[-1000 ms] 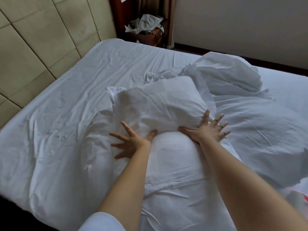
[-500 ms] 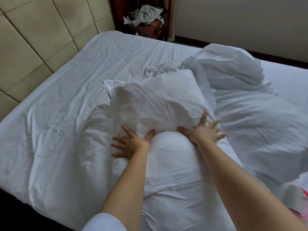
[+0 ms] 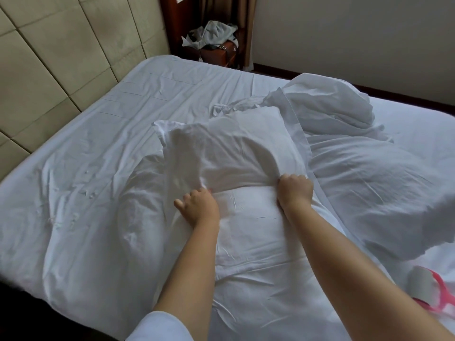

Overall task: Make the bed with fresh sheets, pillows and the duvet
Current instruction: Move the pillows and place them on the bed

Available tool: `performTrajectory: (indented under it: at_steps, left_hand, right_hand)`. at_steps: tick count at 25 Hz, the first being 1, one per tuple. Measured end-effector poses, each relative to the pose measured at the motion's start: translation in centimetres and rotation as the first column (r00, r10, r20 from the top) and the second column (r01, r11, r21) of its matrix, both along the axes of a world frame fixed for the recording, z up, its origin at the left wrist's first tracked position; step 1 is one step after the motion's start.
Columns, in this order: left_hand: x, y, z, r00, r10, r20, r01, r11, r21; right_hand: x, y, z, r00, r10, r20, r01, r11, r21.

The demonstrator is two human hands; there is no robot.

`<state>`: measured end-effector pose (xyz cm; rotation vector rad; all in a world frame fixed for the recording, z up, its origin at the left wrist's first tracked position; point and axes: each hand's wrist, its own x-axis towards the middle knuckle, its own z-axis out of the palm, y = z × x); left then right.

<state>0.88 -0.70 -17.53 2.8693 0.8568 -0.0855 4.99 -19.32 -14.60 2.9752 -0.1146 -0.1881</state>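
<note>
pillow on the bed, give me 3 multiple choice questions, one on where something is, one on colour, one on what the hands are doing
1. Where does the pillow lie?
A. on the rumpled duvet
B. on the floor
C. on the brown case

2. What colour is the looped handle at lower right?
A. green
B. pink
C. black

3. How do the hands meet the pillow's near edge?
A. both flat, fingers spread
B. both gripping it
C. neither touches it

Answers:
1 A, white duvet folds lie bunched under and beside it.
2 B, it shows pink against the sheet.
3 B, left hand and right hand curl into the fabric.
</note>
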Motion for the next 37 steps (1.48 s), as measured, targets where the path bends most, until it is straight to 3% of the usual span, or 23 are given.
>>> performTrajectory:
  at_steps: [2,5,7,10,11,15,23,28,32,37]
  left_hand:
    - [-0.4,0.1,0.5,0.988,-0.144,0.055,0.138,0.986,0.096]
    - [-1.5,0.5,1.7,0.943,-0.221,0.247,0.147,0.947,0.287]
    - [-1.8,0.3,2.8,0.924,-0.18,0.337,0.107,0.968,0.225]
    - [-2.7,-1.0,5.9,0.915,-0.036,0.403,0.045,0.999,-0.012]
    - [-3.1,-1.5,7.0,0.898,-0.004,0.44,0.023,0.999,-0.037]
    - [-5.8,-3.4,11.3,0.797,-0.054,0.601,-0.013,0.994,0.105]
    - [-13.4,-8.4,18.9,0.645,-0.187,0.741,-0.022,0.965,0.262]
    - [-18.2,-12.1,20.7,0.628,-0.187,0.756,0.012,0.973,0.23]
    - [-22.2,-13.7,20.7,0.694,-0.152,0.703,0.067,0.987,0.147]
    - [-28.3,-14.8,19.3,0.644,-0.171,0.745,0.064,0.983,0.17]
  right_hand:
    - [-0.3,-0.1,0.8,0.995,0.097,0.019,-0.095,0.992,-0.083]
    - [-1.3,-0.8,1.8,0.985,0.119,0.128,-0.095,0.979,-0.183]
    - [-2.4,-1.0,3.5,0.96,0.114,0.255,-0.063,0.978,-0.201]
    - [-4.2,-2.8,5.2,0.977,0.154,0.15,-0.15,0.988,-0.038]
    - [-5.0,-3.4,5.7,0.968,0.178,0.178,-0.179,0.984,-0.01]
    - [-8.6,-5.2,9.2,0.894,0.177,0.412,-0.178,0.983,-0.037]
    - [-16.4,-10.7,16.6,0.765,0.181,0.618,-0.204,0.978,-0.034]
    - [-20.6,-13.7,17.9,0.753,0.145,0.642,-0.151,0.987,-0.045]
    - [-24.7,-15.3,18.2,0.77,0.189,0.609,-0.141,0.982,-0.125]
    - [-30.8,-16.7,17.2,0.752,0.198,0.629,-0.082,0.975,-0.208]
